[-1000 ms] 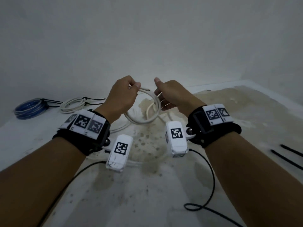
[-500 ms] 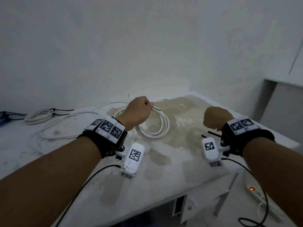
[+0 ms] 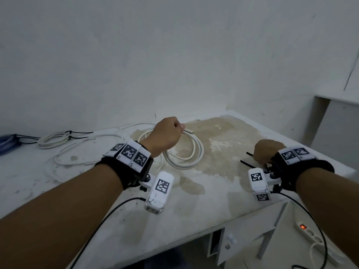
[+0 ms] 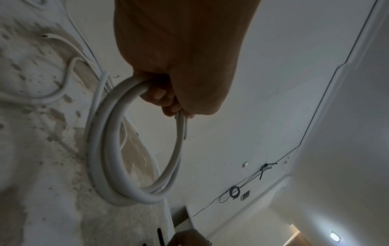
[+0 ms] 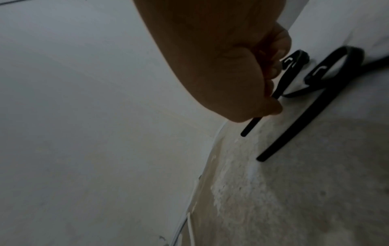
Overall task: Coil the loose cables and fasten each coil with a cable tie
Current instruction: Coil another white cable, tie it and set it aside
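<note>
My left hand (image 3: 167, 135) grips the top of a thick white cable coil (image 3: 192, 152), which hangs down and touches the stained table (image 3: 223, 171). In the left wrist view the fingers (image 4: 162, 96) curl round the coil (image 4: 109, 149), and a cut cable end sticks out below them. My right hand (image 3: 266, 152) is at the table's right side and pinches a black cable tie (image 5: 273, 98) between its fingertips. A second black cable tie (image 5: 294, 126) lies flat on the table beside it. Both ties' tips (image 3: 245, 158) poke out left of the hand in the head view.
A tied white coil (image 3: 56, 138) and a blue coil (image 3: 7, 141) lie at the far left. A loose white cable (image 3: 77, 152) trails across the table behind my left wrist. A power strip (image 3: 308, 232) with a lit switch lies on the floor to the right.
My right hand let go of the white coil, moved to the table's right side and took hold of a black cable tie. My left hand keeps hold of the coil.
</note>
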The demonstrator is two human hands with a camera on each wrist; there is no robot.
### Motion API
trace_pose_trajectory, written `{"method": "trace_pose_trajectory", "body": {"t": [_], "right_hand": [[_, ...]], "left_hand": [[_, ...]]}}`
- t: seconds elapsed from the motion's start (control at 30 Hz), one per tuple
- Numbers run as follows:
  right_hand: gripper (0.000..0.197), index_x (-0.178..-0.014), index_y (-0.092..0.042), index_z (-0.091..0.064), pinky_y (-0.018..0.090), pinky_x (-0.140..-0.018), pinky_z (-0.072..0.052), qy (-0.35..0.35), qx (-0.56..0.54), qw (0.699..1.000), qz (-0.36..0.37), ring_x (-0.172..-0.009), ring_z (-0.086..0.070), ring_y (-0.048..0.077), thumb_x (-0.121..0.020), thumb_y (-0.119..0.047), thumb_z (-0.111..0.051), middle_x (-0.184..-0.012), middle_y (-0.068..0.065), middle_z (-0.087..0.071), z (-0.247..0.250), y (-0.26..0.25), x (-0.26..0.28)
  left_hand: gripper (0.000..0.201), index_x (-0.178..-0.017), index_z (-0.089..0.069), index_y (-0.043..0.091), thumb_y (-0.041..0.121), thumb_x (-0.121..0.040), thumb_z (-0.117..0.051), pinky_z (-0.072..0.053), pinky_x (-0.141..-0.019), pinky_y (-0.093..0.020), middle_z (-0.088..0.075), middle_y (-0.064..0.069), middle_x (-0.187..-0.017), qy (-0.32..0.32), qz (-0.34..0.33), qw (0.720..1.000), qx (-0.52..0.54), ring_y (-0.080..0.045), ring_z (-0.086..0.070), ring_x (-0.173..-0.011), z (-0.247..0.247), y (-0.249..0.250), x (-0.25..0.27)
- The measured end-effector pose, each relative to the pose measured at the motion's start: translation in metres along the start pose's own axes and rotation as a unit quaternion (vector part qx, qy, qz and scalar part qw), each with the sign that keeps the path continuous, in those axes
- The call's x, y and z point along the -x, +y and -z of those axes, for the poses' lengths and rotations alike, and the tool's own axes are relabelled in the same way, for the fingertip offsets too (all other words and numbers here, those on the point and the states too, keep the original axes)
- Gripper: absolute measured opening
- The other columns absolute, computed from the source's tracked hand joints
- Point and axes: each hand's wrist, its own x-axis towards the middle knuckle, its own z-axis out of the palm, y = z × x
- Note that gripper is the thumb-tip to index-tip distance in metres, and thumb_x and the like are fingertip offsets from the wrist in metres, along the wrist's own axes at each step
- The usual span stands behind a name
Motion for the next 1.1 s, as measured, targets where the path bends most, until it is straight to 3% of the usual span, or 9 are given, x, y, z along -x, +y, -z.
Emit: {"method": "trace_pose_trajectory", "body": {"t": [0.17, 0.33, 0.4, 0.53, 0.67, 0.9, 1.0, 1.1], "right_hand": [[0.029, -0.061, -0.011, -0.047, 0.029, -0.066, -0.044, 0.079, -0.051, 0.994, 0.062, -0.070, -0.054, 0.022, -0.090, -0.011, -0.053, -0.070, 0.003, -0.052, 0.007, -0.028, -0.007], [0.037, -0.056, -0.011, -0.041, 0.027, -0.052, -0.038, 0.045, -0.045, 0.992, 0.111, -0.051, -0.040, 0.016, -0.091, -0.011, -0.053, -0.058, 0.003, -0.042, -0.006, -0.059, -0.011], [0.037, -0.056, -0.010, -0.041, 0.025, -0.050, -0.035, 0.045, -0.095, 0.989, 0.102, -0.052, -0.041, 0.018, -0.091, -0.013, -0.053, -0.057, 0.004, -0.043, -0.003, -0.058, -0.012], [0.023, -0.068, -0.008, -0.055, 0.029, -0.067, -0.046, 0.102, -0.152, 0.983, 0.033, -0.072, -0.059, 0.024, -0.089, -0.019, -0.054, -0.073, 0.006, -0.058, 0.003, -0.039, -0.014], [0.025, -0.062, -0.008, -0.056, 0.026, -0.060, -0.045, 0.074, -0.126, 0.989, 0.029, -0.062, -0.058, 0.021, -0.086, -0.014, -0.057, -0.068, 0.006, -0.061, -0.011, -0.036, -0.020], [0.025, -0.060, -0.008, -0.056, 0.023, -0.053, -0.041, 0.099, -0.134, 0.986, 0.022, -0.057, -0.054, 0.019, -0.084, -0.011, -0.056, -0.064, 0.006, -0.059, -0.008, -0.040, -0.028], [0.019, -0.064, -0.007, -0.062, 0.023, -0.056, -0.043, 0.075, -0.079, 0.993, 0.043, -0.058, -0.055, 0.016, -0.083, -0.011, -0.061, -0.063, 0.003, -0.058, -0.014, -0.042, -0.028], [0.031, -0.057, -0.008, -0.053, 0.026, -0.062, -0.042, 0.099, -0.094, 0.990, 0.034, -0.054, -0.046, 0.015, -0.088, -0.008, -0.055, -0.061, 0.003, -0.051, -0.015, -0.051, -0.028]], "left_hand": [[0.028, -0.094, -0.059, 0.007, 0.031, -0.102, -0.047, -0.034, -0.055, -0.028, -0.063, -0.012, -0.088, -0.001, 0.001, 1.000, 0.001, -0.014, -0.041, -0.055, 0.001, -0.003, -0.001], [0.030, -0.095, -0.059, 0.004, 0.031, -0.102, -0.048, -0.033, -0.054, -0.028, -0.061, -0.009, -0.086, 0.000, 0.005, 1.000, 0.000, -0.014, -0.042, -0.057, 0.002, -0.009, 0.001], [0.031, -0.097, -0.059, 0.003, 0.031, -0.102, -0.048, -0.033, -0.054, -0.029, -0.061, -0.009, -0.087, 0.002, 0.007, 1.000, 0.000, -0.014, -0.041, -0.058, 0.005, -0.012, 0.001], [0.032, -0.097, -0.058, 0.002, 0.032, -0.102, -0.047, -0.033, -0.055, -0.029, -0.060, -0.010, -0.088, 0.004, 0.013, 1.000, 0.001, -0.015, -0.041, -0.057, 0.008, -0.019, -0.001], [0.028, -0.091, -0.057, 0.008, 0.031, -0.102, -0.047, -0.034, -0.054, -0.028, -0.060, -0.010, -0.087, 0.004, 0.014, 1.000, 0.007, -0.014, -0.042, -0.058, 0.008, -0.022, -0.002], [0.031, -0.097, -0.059, 0.004, 0.033, -0.102, -0.048, -0.035, -0.056, -0.028, -0.059, -0.008, -0.084, 0.013, 0.023, 1.000, 0.013, -0.015, -0.043, -0.060, 0.013, -0.035, -0.006], [0.030, -0.094, -0.059, 0.006, 0.034, -0.101, -0.048, -0.034, -0.055, -0.029, -0.059, -0.007, -0.083, 0.015, 0.029, 0.999, 0.017, -0.015, -0.042, -0.058, 0.015, -0.042, -0.009], [0.029, -0.095, -0.059, 0.008, 0.034, -0.101, -0.048, -0.034, -0.057, -0.029, -0.059, -0.007, -0.083, 0.014, 0.031, 0.999, 0.020, -0.015, -0.041, -0.058, 0.016, -0.046, -0.011]]}}
